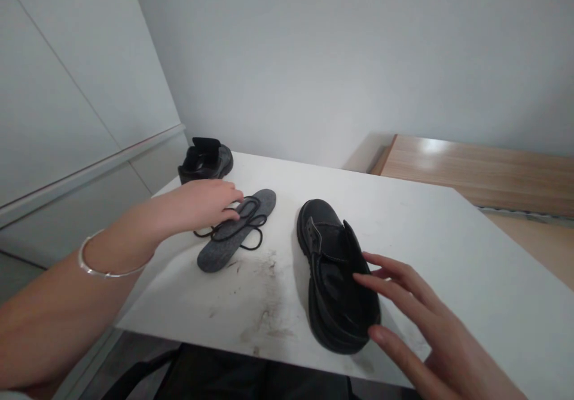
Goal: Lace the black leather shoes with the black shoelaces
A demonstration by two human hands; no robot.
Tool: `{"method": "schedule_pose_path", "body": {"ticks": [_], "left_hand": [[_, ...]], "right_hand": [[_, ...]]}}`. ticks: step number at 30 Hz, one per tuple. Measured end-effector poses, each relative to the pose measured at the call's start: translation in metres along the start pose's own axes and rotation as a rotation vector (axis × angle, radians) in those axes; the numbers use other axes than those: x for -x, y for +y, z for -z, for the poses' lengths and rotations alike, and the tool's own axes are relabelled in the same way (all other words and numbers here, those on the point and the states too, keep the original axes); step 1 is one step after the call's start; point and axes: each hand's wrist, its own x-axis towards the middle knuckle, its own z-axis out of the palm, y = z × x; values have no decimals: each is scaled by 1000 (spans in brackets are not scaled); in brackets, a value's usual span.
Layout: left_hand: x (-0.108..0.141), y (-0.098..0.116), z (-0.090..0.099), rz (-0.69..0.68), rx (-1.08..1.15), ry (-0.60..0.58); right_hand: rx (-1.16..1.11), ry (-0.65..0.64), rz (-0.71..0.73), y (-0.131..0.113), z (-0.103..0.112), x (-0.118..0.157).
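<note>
With twelve o'clock straight ahead on our white table (pixel 278 292), we see a black shoe (pixel 343 280) near four o'clock, its toe pointing to about eleven. Our right hand (pixel 421 316) is spread wide, with its fingertips at the shoe's right edge. At about ten o'clock lies a flat gray insole (pixel 215 255) with a loopy black lace (pixel 259 240) on top. Our left hand (pixel 206 202) is over them, its thumb and fingers apart; we can't tell if it touches the lace. The other black shoe (pixel 210 158) sits near eleven o'clock.
</note>
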Motion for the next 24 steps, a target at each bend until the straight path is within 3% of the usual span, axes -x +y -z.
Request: {"method": "schedule_pose_path", "body": {"ticks": [4,10,14,17,20,24], "left_hand": [[4,-17,-30,42,-62,-108],[-1,-17,-46,-27,30,-21],[-4,-19,-49,-27,24,26],[-3,-21,-43,-42,40,174],[3,-15,-25,-6,156,360],[19,15,9,-39,391,657]], "right_hand": [[-22,71,-16,-12,-24,13],[-39,163,-13,-20,-39,16],[-11,211,80,-22,-41,14],[31,209,123,-18,-36,13],[46,226,107,-19,-26,7],[-51,302,77,-36,-11,-20]]}}
